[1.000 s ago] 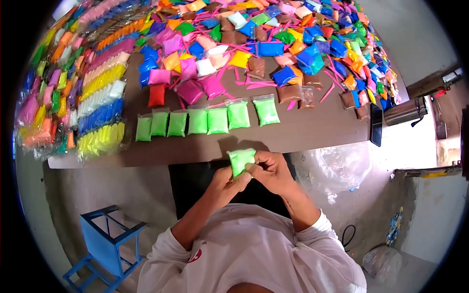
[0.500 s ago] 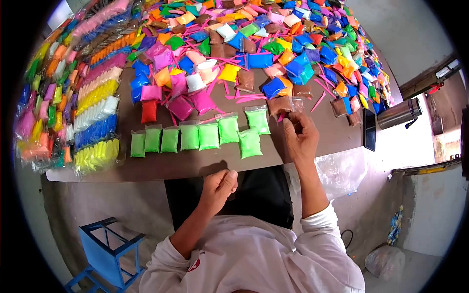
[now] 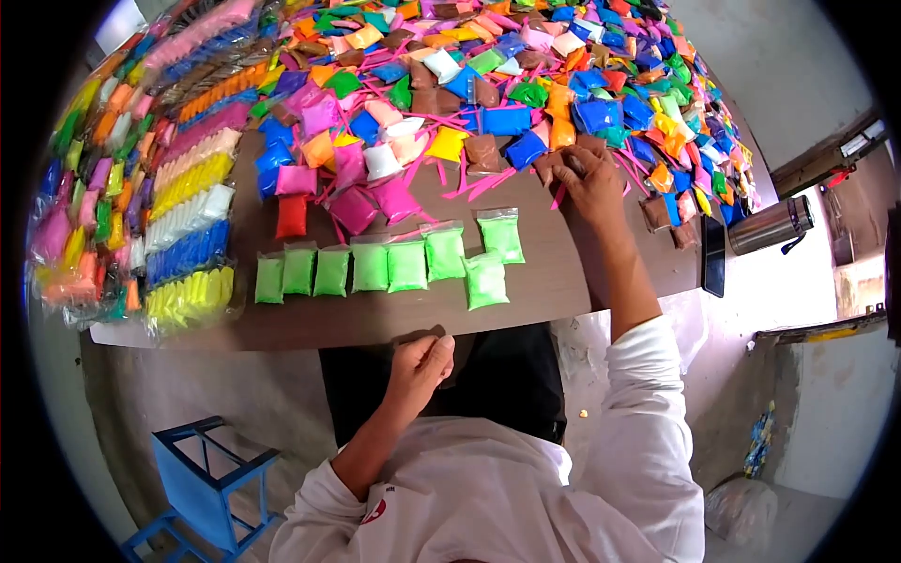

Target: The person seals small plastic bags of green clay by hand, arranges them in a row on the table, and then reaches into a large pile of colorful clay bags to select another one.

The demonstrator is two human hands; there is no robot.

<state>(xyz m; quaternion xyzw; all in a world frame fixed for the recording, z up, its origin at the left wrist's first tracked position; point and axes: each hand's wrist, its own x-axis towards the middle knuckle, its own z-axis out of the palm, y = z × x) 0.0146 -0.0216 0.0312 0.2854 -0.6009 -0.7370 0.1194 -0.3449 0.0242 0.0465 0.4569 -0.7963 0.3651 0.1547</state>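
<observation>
Brown clay-like packets (image 3: 548, 167) lie at the near edge of the big heap, under the fingers of my right hand (image 3: 595, 188). Its fingers are bent and closed on a brown packet there, partly hidden by the hand. My left hand (image 3: 420, 371) is curled into a fist just off the table's front edge, thumb on top, with nothing showing in it. Between the hands and the heap, several light green packets (image 3: 407, 266) form a row on the brown table (image 3: 544, 281). At the row's right end, one green packet (image 3: 500, 235) lies above another (image 3: 486, 280).
A heap of multicoloured packets (image 3: 507, 120) with pink strips covers the table's far side. Bundled packets in clear bags (image 3: 188, 220) line the left. A phone (image 3: 713, 258) and a steel flask (image 3: 771, 225) are at the right edge. A blue stool (image 3: 202, 488) stands lower left.
My right hand has moved up and to the right, away from the green row, and the brown packets have shifted toward the heap with it. My left hand stays almost still.
</observation>
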